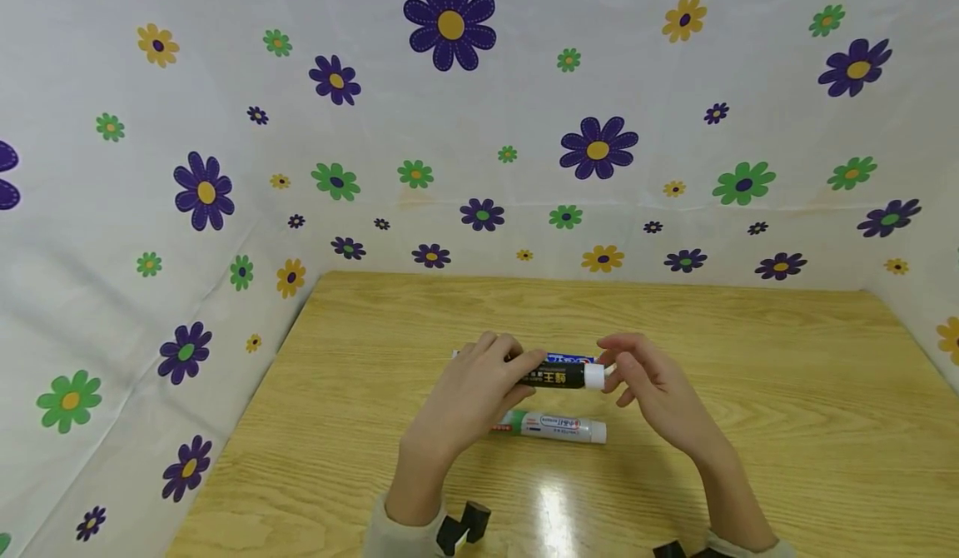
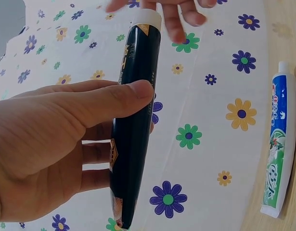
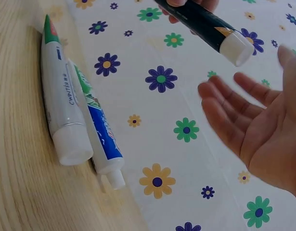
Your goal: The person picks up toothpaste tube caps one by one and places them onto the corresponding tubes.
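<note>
My left hand (image 1: 475,391) grips a black tube (image 2: 131,130) with a white cap (image 3: 237,49), holding it above the table. In the left wrist view the thumb lies across the tube's front and the other fingers pass behind it. The capped end points toward my right hand (image 1: 663,396). In the right wrist view that hand is spread, fingers loosely bent, a small gap from the cap and nothing in it. Below the hands lie a white and green tube (image 3: 66,96) and a blue and green toothpaste tube (image 2: 281,139), the latter partly hidden in the head view.
The light wood table (image 1: 337,441) carries the two lying tubes near its middle. White cloth (image 1: 524,100) with printed flowers rises behind the table and along its sides. Dark wrist mounts (image 1: 464,525) sit at my sleeves.
</note>
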The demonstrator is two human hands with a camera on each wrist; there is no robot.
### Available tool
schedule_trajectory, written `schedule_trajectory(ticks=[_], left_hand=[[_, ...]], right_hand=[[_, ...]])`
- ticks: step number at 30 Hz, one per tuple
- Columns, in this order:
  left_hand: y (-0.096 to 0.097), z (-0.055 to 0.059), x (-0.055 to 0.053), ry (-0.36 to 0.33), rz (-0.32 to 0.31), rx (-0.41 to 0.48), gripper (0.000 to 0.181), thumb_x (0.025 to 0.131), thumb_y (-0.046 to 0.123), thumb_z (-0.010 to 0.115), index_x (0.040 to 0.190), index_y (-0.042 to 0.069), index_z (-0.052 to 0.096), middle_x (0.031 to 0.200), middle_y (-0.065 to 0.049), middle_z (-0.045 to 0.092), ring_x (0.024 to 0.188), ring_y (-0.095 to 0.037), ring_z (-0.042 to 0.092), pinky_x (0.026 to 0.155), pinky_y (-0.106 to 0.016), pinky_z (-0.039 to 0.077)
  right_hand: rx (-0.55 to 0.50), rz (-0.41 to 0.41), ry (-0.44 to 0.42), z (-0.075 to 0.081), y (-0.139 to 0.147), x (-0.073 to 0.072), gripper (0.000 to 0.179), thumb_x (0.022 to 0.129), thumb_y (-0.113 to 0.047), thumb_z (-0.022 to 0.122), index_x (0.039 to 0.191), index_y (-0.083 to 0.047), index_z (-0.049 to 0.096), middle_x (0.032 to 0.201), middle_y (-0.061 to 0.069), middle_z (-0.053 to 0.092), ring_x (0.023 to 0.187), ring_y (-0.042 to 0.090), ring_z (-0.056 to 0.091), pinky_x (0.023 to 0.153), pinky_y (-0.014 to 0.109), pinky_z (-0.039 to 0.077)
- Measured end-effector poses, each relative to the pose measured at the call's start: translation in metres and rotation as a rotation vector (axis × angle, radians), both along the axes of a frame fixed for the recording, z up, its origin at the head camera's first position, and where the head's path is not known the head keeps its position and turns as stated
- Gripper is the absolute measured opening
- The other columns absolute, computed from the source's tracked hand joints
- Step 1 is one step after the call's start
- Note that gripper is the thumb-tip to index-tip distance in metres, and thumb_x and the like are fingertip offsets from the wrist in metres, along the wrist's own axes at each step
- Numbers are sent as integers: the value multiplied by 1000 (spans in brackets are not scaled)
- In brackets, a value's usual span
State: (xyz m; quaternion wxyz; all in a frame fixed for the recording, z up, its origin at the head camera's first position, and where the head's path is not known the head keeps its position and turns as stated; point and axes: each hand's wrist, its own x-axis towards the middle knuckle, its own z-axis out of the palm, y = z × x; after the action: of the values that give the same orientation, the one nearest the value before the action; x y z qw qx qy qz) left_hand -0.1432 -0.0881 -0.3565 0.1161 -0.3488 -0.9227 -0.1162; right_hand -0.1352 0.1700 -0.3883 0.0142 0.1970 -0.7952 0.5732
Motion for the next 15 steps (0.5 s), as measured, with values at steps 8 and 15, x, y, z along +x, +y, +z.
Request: schedule_trajectory(ticks=[8,15], left_hand=[[0,0,0,16,-2,8,36,95,28,68,130,22,62,107,0,61,95,-18,56,77,-35,52],[0,0,0,52,-7,0,36,97,28,65,132,19,60,108,-1,61,96,-19,57,79,-34,53]], right_hand=[[-88,61,165,3,2,5,51,87,9,69,133,-7,53,115,4,60,84,14,65,67,28,54],[-43,11,202,6,0,7,43,86,8,70,125,-7,58,113,3,62,83,14,65,65,27,54]])
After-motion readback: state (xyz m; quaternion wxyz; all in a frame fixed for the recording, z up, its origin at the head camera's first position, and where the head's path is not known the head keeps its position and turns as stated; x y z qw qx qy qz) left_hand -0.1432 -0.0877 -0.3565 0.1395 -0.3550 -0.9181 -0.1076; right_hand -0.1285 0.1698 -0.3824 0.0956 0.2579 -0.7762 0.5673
